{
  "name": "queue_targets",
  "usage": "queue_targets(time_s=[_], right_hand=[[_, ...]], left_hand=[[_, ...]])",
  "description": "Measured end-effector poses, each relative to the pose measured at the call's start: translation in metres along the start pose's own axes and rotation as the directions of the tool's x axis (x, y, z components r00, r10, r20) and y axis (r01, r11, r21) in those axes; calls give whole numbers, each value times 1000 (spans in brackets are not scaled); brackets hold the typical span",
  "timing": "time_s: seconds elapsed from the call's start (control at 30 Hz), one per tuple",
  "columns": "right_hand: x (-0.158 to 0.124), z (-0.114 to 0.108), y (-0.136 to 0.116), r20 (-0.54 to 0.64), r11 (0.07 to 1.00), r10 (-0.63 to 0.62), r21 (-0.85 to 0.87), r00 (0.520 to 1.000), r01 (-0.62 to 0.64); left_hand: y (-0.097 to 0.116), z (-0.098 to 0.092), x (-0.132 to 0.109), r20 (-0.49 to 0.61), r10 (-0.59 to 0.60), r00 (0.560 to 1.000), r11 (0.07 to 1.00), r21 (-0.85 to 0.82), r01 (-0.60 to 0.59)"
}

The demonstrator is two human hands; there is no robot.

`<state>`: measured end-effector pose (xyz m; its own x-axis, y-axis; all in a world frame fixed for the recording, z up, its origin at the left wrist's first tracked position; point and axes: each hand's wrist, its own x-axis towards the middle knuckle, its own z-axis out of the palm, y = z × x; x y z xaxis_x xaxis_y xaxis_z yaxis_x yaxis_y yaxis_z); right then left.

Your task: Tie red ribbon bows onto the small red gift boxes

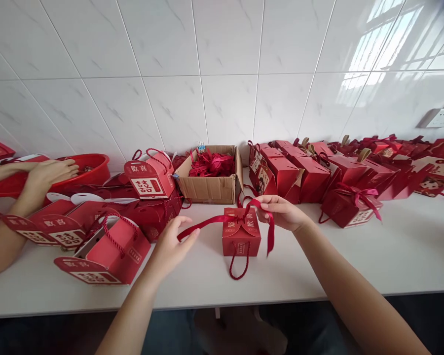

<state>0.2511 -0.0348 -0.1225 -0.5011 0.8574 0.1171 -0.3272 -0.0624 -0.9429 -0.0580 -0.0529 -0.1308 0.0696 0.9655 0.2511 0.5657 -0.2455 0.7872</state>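
A small red gift box (231, 246) stands closed on the white table in front of me, its rope handle hanging over the front side. A red ribbon (214, 220) crosses its top, with a knot or crossing at the middle. My left hand (175, 241), left of the box, pinches one ribbon end between thumb and fingers. My right hand (281, 212), just above the box's right side, is closed on the other part of the ribbon near a loop; a loose tail hangs below it. The right fingertips are partly hidden by ribbon.
A cardboard carton (207, 189) of red ribbons stands behind the box. Finished-looking red boxes (307, 172) line the right; one box with a bow (350, 209) sits nearer. Open-sided boxes (111, 246) crowd the left. Another person's hands (55, 175) reach over a red basin (96, 170).
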Motion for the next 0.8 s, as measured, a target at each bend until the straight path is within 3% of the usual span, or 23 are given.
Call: queue_targets(time_s=[0.07, 0.13, 0.33, 0.5, 0.8], right_hand=[[6, 2, -3, 13, 1000, -8, 8, 1000, 7], [11, 3, -4, 35, 1000, -14, 7, 999, 14], [11, -1, 2, 65, 997, -31, -66, 997, 35], [3, -2, 4, 33, 991, -61, -121, 998, 65], [-2, 22, 8, -144, 980, -159, -145, 977, 138]], left_hand=[[18, 8, 2, -22, 113, 993, 991, 70, -111], [40, 18, 6, 43, 187, 982, 979, 74, -189], [86, 52, 25, 218, 264, 939, 964, -69, -255], [88, 67, 34, 233, 263, 936, 965, -83, -250], [84, 67, 31, 112, 290, 951, 956, -77, -282]])
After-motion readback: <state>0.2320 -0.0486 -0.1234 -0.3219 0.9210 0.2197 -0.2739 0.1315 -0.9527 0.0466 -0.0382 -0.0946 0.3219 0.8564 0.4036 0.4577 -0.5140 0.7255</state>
